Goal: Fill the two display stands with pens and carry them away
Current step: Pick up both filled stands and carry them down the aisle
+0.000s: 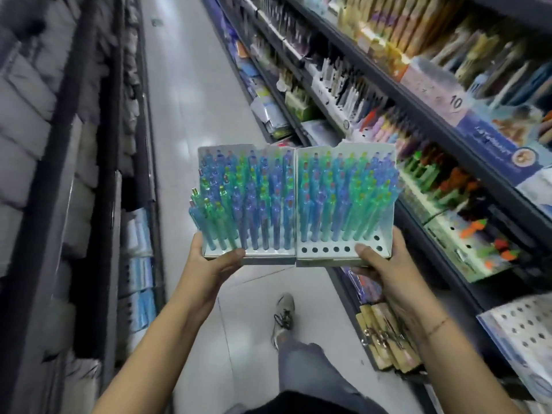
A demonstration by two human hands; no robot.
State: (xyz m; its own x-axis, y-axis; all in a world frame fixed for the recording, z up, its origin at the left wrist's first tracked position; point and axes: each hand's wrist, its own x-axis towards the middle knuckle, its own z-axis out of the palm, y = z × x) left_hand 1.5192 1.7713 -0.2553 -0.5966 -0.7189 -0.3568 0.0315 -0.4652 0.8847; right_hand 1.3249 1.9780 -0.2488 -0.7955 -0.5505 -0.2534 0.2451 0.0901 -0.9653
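Observation:
Two white display stands are held side by side in front of me, above the aisle floor. The left stand [263, 259] is packed with blue and green pens [245, 201]. My left hand [213, 264] grips its front left corner, thumb on top. The right stand [328, 259] also holds many pens [343, 198], and several holes along its front row [325, 250] are bare. My right hand [385, 264] grips its front right corner with the thumb lying on the top face.
I stand in a narrow shop aisle with a pale tiled floor [191, 94]. Dark shelving [418, 94] on the right carries pens and stationery. Shelves [74, 144] on the left hold pale packets. My leg and shoe [283, 318] are below the stands.

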